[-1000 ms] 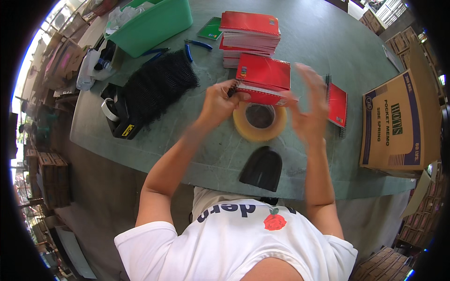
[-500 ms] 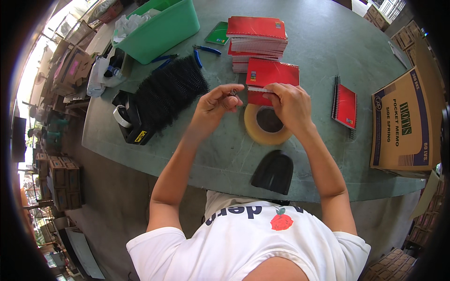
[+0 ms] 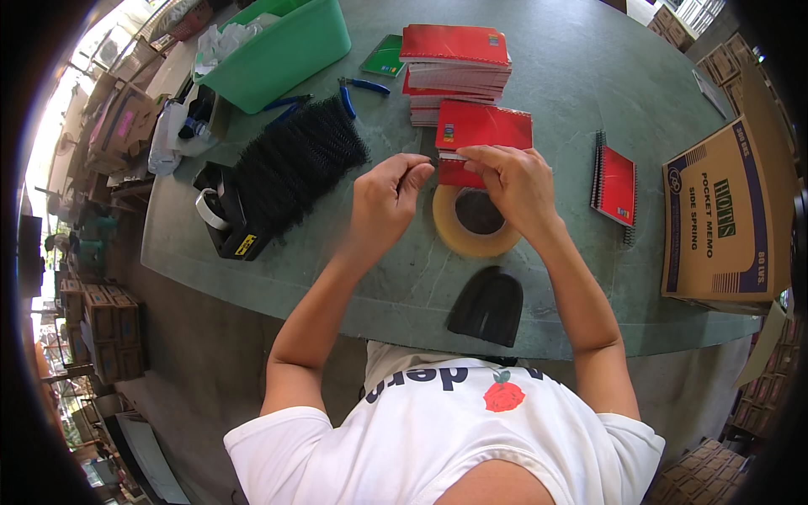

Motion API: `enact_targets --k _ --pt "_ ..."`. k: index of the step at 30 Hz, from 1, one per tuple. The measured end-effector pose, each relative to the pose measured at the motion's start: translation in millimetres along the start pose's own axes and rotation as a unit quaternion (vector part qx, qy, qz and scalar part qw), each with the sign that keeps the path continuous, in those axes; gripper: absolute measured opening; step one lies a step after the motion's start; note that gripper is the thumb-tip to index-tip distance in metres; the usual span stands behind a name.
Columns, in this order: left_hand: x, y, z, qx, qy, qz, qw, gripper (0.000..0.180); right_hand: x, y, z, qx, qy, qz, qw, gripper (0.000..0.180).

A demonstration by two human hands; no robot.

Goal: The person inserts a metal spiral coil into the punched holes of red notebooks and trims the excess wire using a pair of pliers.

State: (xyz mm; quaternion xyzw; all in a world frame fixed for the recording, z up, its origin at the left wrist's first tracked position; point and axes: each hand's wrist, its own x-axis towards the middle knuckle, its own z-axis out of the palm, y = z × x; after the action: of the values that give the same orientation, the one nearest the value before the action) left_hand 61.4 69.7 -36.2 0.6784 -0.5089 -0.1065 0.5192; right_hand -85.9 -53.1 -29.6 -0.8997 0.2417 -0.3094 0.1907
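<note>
My left hand is closed in a pinch, with the dark end of a small wire coil just showing at its fingertips; the rest is hidden by the fingers. Close by, my right hand grips the near edge of a red notebook, thumb and fingers pressed on it. Another red cover shows below those fingers. Right under it lies a roll of clear tape. A stack of red notebooks stands just beyond.
Left on the green table are black spiral coils, a black tape dispenser, blue-handled pliers and a green bin. A green notebook, red spiral notebooks, a cardboard box and a black rounded piece surround the work.
My left hand has turned and its fingers have closed tighter over the small coil, near the notebook's left edge. My right hand keeps its grip. The whole view has shifted slightly.
</note>
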Motion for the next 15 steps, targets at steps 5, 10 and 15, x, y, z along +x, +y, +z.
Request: enact_targets --k 5,10,15 --pt "0 1 1 0.007 -0.02 -0.013 1.0 0.02 0 1 1 0.009 -0.004 0.009 1.0 0.018" --pt "8 -8 11 0.04 0.063 0.074 0.994 0.016 0 4 8 0.034 0.043 -0.062 0.997 0.014" --pt "25 -12 -20 0.049 -0.149 -0.009 0.988 0.026 -1 -8 6 -0.065 -0.029 -0.05 0.996 0.015"
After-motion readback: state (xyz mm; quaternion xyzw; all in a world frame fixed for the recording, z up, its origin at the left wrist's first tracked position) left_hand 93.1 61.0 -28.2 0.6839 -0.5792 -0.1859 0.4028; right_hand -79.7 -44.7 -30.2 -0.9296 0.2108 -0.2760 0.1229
